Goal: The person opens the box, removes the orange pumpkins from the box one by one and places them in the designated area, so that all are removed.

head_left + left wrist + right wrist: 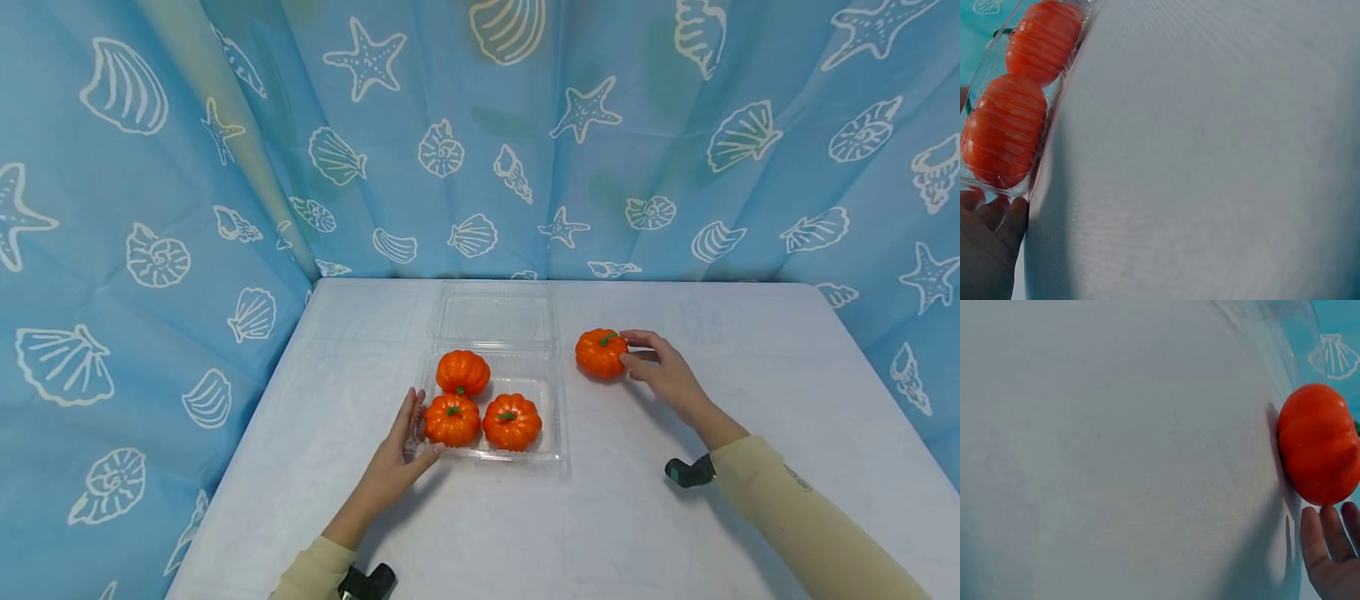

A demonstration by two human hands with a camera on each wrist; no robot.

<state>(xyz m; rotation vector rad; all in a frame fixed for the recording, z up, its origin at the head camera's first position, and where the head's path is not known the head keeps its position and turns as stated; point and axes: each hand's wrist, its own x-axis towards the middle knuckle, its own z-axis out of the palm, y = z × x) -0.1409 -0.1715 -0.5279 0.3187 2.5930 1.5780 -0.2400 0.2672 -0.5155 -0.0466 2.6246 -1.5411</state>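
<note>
In the head view, a clear plastic container (pixel 536 388) sits on the white surface (pixel 510 533) and holds three pumpkins: a rear pumpkin (pixel 462 372), a front-left pumpkin (pixel 452 421) and a front-right pumpkin (pixel 512 422). Its lid (pixel 495 317) lies folded open behind. The fourth pumpkin (pixel 601 353) rests outside, to the right. The filling looks mostly done, with one pumpkin left and the lid not yet closed. The left hand (pixel 393 458) spreads its fingers at the near-left corner; the right hand (pixel 663 371) has thumb and fingers apart beside the fourth pumpkin.

In the left wrist view, extended fingers touch the container's wall.

In the right wrist view, the fingers reach straight toward the fourth pumpkin; whether they press it cannot be told.
</note>
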